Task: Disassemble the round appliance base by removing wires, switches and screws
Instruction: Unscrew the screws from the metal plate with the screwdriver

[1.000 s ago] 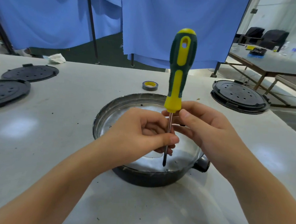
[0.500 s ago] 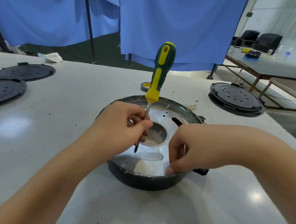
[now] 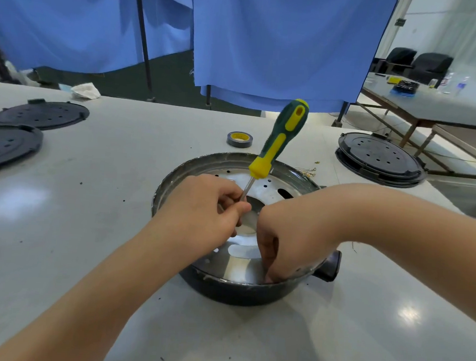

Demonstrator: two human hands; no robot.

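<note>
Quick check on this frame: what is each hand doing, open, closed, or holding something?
Left hand: closed on the metal shaft of the screwdriver.
Right hand: fingers reach down inside the round base at its near rim; grip cannot be told.

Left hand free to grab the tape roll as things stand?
Probably not: the left hand grips the screwdriver by its shaft over the round base. The tape roll lies unobstructed beyond the base, so the path itself is open.
</note>
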